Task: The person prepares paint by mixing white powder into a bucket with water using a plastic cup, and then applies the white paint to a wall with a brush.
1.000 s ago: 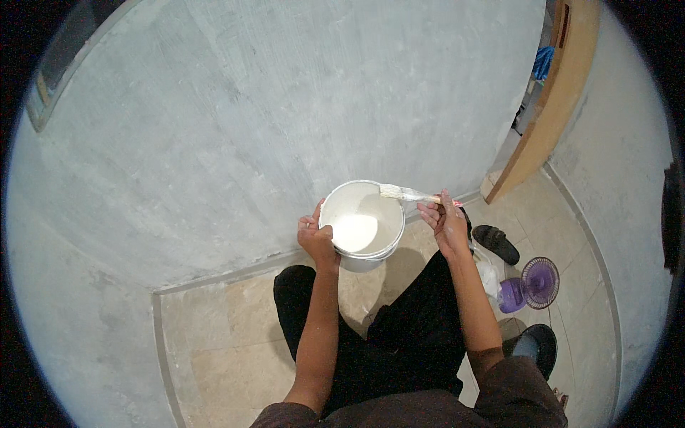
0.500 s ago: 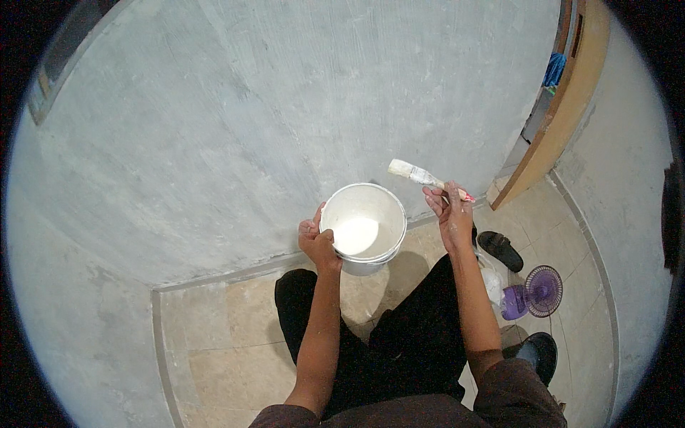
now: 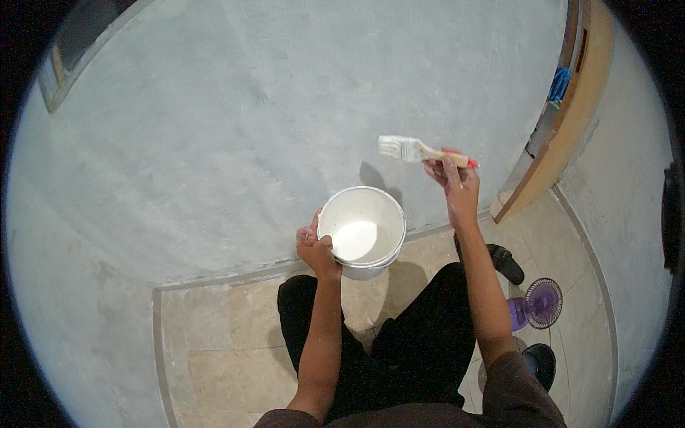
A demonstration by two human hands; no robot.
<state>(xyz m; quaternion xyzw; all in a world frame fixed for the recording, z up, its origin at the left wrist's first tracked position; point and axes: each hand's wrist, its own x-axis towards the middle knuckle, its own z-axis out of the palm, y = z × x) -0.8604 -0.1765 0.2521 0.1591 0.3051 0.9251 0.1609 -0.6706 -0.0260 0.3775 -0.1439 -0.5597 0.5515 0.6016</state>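
Observation:
A white bucket [image 3: 385, 221] with white paint [image 3: 354, 241] in its bottom is held between my knees and the wall. My left hand [image 3: 317, 248] grips its left rim, thumb over the edge. Up and to the right of the bucket, my right hand [image 3: 455, 178] pinches the wooden handle of a paintbrush [image 3: 421, 151]. The handle ends in red, and white paint coats the bristles, which point left. The brush is in front of the grey wall [image 3: 285, 128]; I cannot tell whether it touches.
At the right, a wooden door frame [image 3: 553, 143] borders a doorway with something blue [image 3: 560, 84] beyond. On the tiled floor [image 3: 235, 328] are a black sandal [image 3: 505, 264], a small purple fan [image 3: 542, 303] and a dark round-ended object [image 3: 541, 364]. A window corner [image 3: 68, 78] shows upper left.
My right hand has moved up with the paintbrush, whose bristles now show their broad side. The left hand and bucket have stayed nearly in place.

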